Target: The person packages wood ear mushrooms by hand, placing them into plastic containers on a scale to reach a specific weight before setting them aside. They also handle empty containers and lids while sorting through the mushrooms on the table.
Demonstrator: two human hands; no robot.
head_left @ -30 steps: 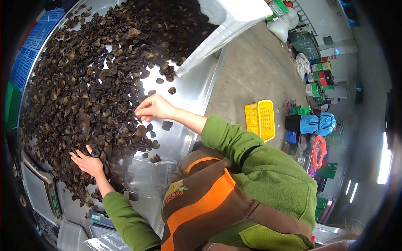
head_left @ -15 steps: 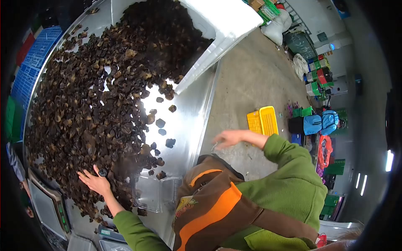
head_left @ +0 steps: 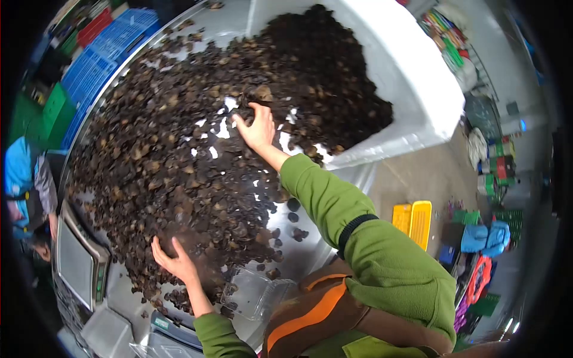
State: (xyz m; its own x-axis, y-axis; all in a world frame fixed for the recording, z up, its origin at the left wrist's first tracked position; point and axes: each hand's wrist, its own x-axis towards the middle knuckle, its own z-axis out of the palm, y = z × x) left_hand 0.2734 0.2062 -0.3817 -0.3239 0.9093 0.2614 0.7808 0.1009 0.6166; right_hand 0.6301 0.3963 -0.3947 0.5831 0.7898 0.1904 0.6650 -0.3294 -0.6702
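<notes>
While dark, flat pieces (head_left: 173,179) cover most of the metal surface (head_left: 311,249), heap: fills centre and left of frame, thickest at upper centre inside white box; prob. loose in one layer lower down so single pieces are easier to see and reach.
White box (head_left: 424,83): upper right, open side toward heap, pieces running out of its mouth; walls likely keep the thick part together.
Right hand (head_left: 261,130): upper centre, over the heap, thumb and fingers apart and curved; no piece visible in it. Shape suits pinching or raking.
Left hand (head_left: 179,265): lower centre-left, at the heap's lower part, fingers spread, thumb raised, nothing seen gripped; contact with pieces can't be told. Prob. spread to sweep or steady.
Clear plastic container (head_left: 253,295): lower centre, just beside heap, within easy reach of left hand.
Scale (head_left: 76,262): lower left, beside heap.
Co-worker (head_left: 19,170): left edge, partly cut off.
Change vs earlier frame: right hand was out over the floor, fingers pinched together; now back over pieces, opened. Left hand had a dark piece by the thumb, none seen now. View has swung; box sits farther right, more of co-worker shows.
</notes>
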